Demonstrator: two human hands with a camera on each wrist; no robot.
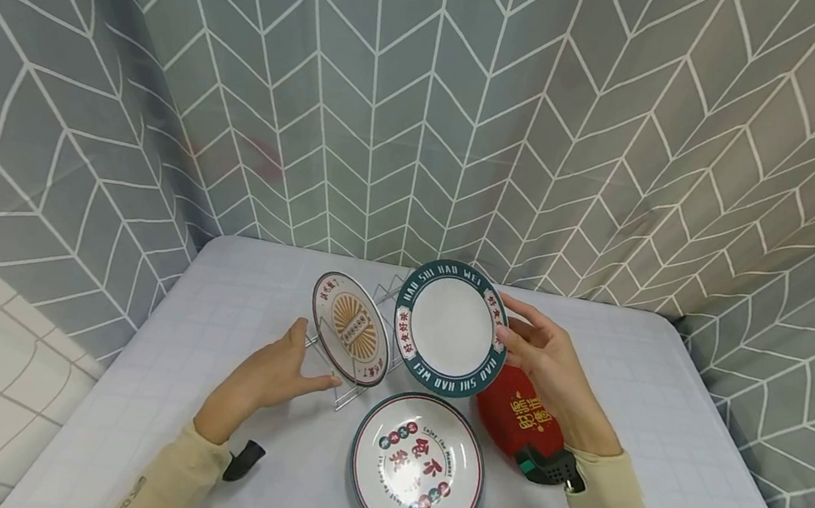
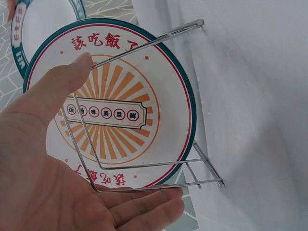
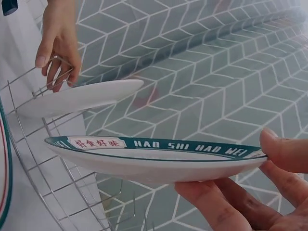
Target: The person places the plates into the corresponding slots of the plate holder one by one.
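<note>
My right hand (image 1: 556, 371) pinches the right edge of a white plate (image 1: 450, 328) with a dark green lettered rim, thumb on its face and fingers behind. The plate is held up and tilted, just right of a standing plate (image 1: 352, 330) with an orange sunburst. That second plate leans in a wire plate rack (image 2: 149, 168). My left hand (image 1: 270, 385) holds the rack's left end, its thumb and fingers around the wires in the left wrist view. Nearer me lies a stack of plates (image 1: 417, 465), the top one printed with red characters.
A red object with gold characters (image 1: 521, 414) lies under my right wrist, partly hidden. The white-covered table (image 1: 662, 400) reaches back to a grey patterned curtain (image 1: 424, 105). More wires of the rack (image 3: 43, 178) extend behind the held plate.
</note>
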